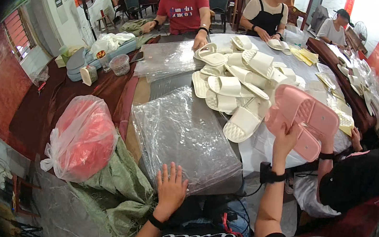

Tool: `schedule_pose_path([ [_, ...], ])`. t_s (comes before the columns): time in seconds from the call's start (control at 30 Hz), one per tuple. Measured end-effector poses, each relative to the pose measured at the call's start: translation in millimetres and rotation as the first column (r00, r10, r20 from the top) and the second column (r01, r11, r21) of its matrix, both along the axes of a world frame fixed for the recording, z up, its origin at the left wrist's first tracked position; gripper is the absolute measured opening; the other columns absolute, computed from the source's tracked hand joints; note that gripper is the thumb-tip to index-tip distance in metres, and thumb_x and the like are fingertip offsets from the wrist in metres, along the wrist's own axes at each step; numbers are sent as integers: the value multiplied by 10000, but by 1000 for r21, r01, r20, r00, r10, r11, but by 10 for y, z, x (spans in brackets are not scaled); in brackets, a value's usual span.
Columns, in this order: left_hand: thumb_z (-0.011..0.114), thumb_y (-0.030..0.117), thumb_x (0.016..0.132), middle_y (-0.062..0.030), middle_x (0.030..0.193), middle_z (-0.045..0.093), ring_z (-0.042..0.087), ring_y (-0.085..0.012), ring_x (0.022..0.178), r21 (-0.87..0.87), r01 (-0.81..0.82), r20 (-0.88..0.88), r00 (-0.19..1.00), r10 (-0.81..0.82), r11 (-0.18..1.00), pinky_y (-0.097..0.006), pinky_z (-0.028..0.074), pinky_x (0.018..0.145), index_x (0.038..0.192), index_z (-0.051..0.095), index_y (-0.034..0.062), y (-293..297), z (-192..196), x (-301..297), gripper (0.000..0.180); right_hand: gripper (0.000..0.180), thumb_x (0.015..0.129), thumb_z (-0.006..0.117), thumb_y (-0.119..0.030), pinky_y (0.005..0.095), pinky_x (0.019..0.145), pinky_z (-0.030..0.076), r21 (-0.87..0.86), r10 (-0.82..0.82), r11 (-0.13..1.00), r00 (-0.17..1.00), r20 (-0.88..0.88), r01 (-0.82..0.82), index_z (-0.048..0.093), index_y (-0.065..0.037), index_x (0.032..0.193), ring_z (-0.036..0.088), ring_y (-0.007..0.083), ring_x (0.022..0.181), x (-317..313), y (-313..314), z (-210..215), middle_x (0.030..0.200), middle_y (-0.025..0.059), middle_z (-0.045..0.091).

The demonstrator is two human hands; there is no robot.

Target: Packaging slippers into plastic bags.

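My left hand (pixel 171 187) lies flat with fingers spread on the near edge of the stack of clear plastic bags (pixel 182 137), pressing it to the table. The top sheets look slick, so I judge they could slide off toward me or toward the green sack (pixel 119 188) at my left if I drag a bag carelessly; the pink-filled bag (pixel 82 137) further left sits close enough to get nudged too.

My right hand (pixel 286 138) is raised, fingers closed around the lower edge of a pair of pink slippers (pixel 303 120), held up over the right side of the table. I grip only one end, so one slipper could slip free and drop among the white slippers (pixel 235 84) piled beyond, or onto the hand of the person seated at my right (pixel 356 138).
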State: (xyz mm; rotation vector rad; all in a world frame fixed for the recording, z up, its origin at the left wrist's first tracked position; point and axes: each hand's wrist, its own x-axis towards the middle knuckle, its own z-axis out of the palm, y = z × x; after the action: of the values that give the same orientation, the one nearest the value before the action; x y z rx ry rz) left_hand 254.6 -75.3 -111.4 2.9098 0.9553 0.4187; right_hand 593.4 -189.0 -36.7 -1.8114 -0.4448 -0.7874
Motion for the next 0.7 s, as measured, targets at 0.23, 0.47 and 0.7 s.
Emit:
schedule_pose_path([
  [0.23,549,558,813,-235,1380,393,329,-415,1294,-60,-13,24,1000,15,998,-528,209,1067,1293,437,-72,-25,131,-24,800,80,814,554,8,228,654,436,503,423,813,891,-164,-293,603,52,859,542,87,712,-918,-97,212,808,30,604],
  [0.47,577,510,802,-256,1381,379,279,-439,1311,-135,-36,43,998,42,990,-534,180,1073,1299,426,-77,-20,90,-108,784,175,835,593,28,194,593,446,799,885,457,116,-450,-391,620,21,1008,582,90,683,-1481,-283,193,931,54,651],
  [0.7,611,423,794,-277,1403,325,230,-451,1328,-70,-101,-43,994,98,992,-578,108,1077,1324,415,-30,-53,107,-73,725,506,846,607,-8,222,685,495,762,845,461,-38,-534,-455,428,-17,1319,618,124,835,-1555,100,-302,1048,104,638],
])
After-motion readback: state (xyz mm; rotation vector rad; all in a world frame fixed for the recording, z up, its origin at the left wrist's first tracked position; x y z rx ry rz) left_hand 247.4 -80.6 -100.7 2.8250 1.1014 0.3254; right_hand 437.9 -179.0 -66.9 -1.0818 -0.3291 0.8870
